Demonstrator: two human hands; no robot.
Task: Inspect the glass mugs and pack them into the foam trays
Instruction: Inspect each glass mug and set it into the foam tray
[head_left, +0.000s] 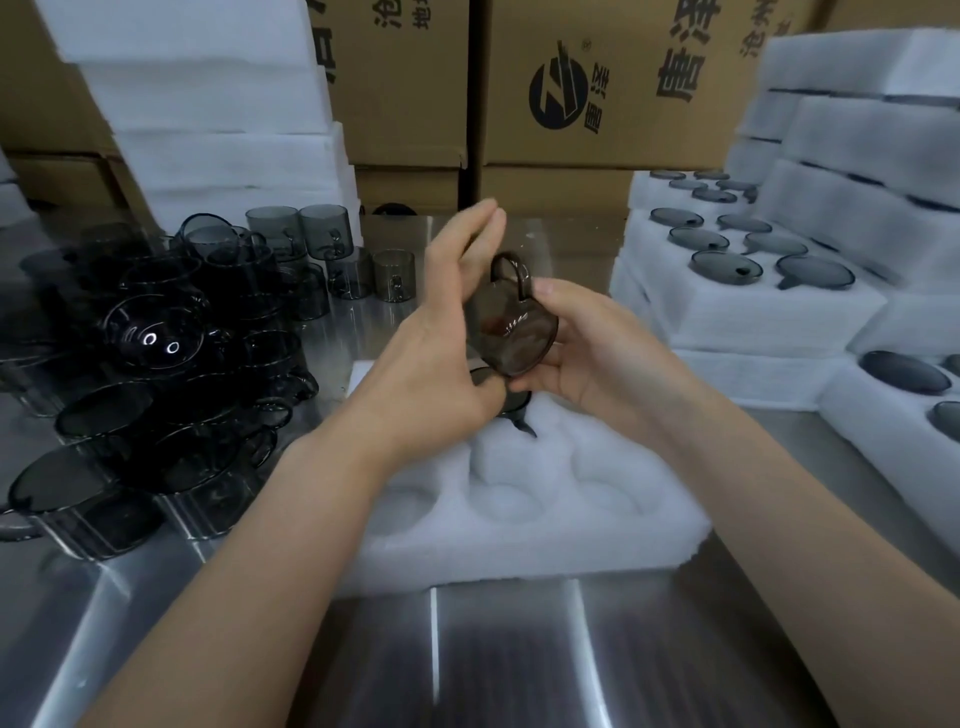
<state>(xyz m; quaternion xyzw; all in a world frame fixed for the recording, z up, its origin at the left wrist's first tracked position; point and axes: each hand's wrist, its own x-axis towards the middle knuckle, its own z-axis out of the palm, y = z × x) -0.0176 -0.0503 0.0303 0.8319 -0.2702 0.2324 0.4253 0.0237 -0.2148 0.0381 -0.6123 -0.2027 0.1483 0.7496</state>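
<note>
A smoky grey glass mug (511, 332) is held up between both hands above a white foam tray (524, 499), its handle pointing up. My right hand (582, 348) grips the mug body from the right and below. My left hand (447, 332) is at the mug's left side with fingers straight and raised, thumb by the lower rim. One mug (514, 408) sits in a far pocket of the tray, mostly hidden behind my hands. The tray's near pockets hold nothing.
A heap of loose grey mugs (156, 364) covers the steel table (467, 649) at left. Filled foam trays (748, 270) stack at right, bare foam slabs (218, 119) at back left, cardboard boxes (597, 88) behind.
</note>
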